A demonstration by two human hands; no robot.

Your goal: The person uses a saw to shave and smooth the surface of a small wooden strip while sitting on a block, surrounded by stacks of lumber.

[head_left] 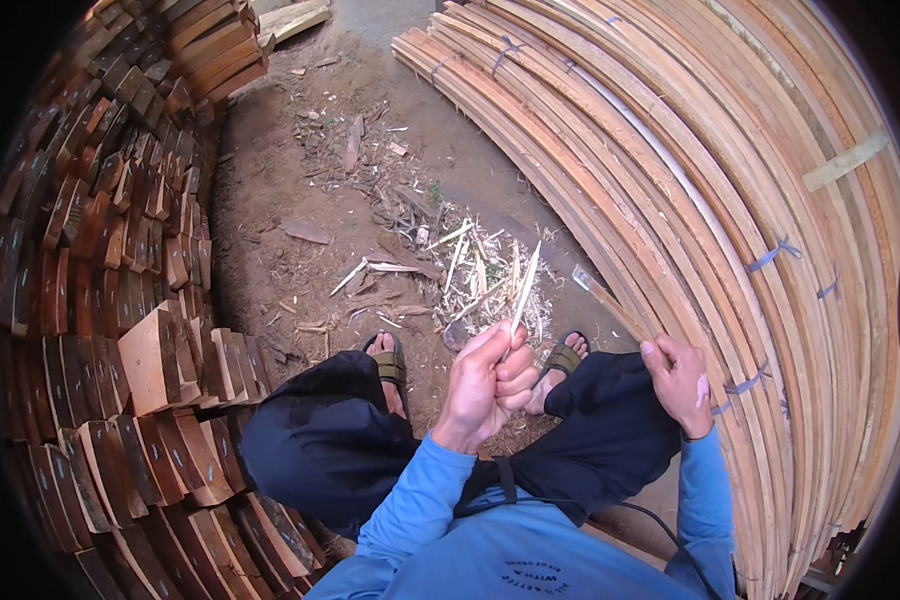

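Note:
My left hand (482,388) is closed in front of my lap, fingers wrapped round a thin, pale wooden stick (526,285). The stick points up and away from me and narrows to a sharp tip; its lower end is hidden in my fist. Over my right knee, my right hand (682,382) grips a tool with a long wooden handle (618,312). A small, shiny metal piece (580,278) shows at the tool's far end, but its exact kind is unclear. Stick and tool are apart. Below them, pale wood shavings (490,275) lie heaped on the ground.
Stacked short wood blocks (100,470) rise close on my left. Long planks (670,150), bundled with blue ties, lie along my right side. Bark pieces (305,232) and splinters litter the bare earth ahead, near my sandalled feet (387,370).

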